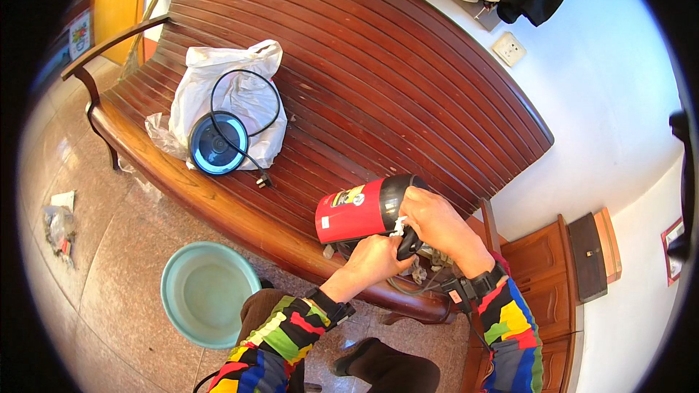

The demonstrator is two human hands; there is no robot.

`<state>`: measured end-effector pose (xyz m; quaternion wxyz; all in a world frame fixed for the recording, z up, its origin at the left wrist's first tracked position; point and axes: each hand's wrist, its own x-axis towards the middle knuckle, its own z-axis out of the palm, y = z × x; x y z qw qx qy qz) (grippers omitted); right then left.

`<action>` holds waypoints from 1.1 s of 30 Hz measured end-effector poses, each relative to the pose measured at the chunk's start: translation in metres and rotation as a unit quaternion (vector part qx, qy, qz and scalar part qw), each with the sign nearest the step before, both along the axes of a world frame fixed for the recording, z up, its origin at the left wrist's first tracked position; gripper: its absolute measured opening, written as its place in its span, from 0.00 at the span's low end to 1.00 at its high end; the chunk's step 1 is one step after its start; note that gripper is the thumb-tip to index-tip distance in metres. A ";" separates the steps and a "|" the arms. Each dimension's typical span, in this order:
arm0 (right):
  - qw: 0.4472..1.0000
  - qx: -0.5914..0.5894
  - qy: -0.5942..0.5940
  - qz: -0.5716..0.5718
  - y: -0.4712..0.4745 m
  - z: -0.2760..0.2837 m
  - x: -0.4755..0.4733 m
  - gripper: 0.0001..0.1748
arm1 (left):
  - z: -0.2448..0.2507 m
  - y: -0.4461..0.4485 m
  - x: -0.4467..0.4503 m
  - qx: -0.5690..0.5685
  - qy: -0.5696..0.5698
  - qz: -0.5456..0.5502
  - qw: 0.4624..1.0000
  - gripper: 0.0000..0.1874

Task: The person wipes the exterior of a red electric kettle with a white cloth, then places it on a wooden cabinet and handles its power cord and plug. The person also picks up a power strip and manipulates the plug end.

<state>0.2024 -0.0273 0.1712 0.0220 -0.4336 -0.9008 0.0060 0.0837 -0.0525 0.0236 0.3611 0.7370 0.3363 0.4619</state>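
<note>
A red and black electric kettle (349, 210) lies on its side on the slatted wooden bench (355, 93), with stickers on its body. My left hand (377, 259) grips the kettle near its black handle (408, 244). Against the black end, my right hand (437, 218) has its fingers bent around a crumpled white tissue (400, 226) pressed at the handle. Part of the handle is hidden by my fingers.
Left on the bench, a white plastic bag (229, 87) lies under a round kettle base (218, 155) with a black cord and plug (264, 180). A pale green basin (205, 292) stands on the floor. Crumpled tissues (418, 273) lie by my hands; a wooden cabinet (538, 262) is at right.
</note>
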 end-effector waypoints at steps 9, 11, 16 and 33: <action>0.989 -0.136 -0.057 -0.024 0.029 -0.021 0.000 0.08 | -0.001 -0.014 0.006 0.067 0.091 -0.059 0.992 0.19; 0.988 -0.156 -0.008 0.004 0.027 -0.006 0.019 0.07 | -0.001 -0.017 0.006 0.062 0.103 -0.063 0.991 0.20; 0.982 -0.183 0.028 -0.040 -0.001 0.027 0.050 0.06 | -0.001 -0.024 0.004 0.074 0.108 -0.072 0.989 0.20; 0.992 -0.031 -0.018 -0.121 0.026 -0.011 0.021 0.08 | -0.003 -0.022 0.008 0.073 0.092 -0.025 0.993 0.16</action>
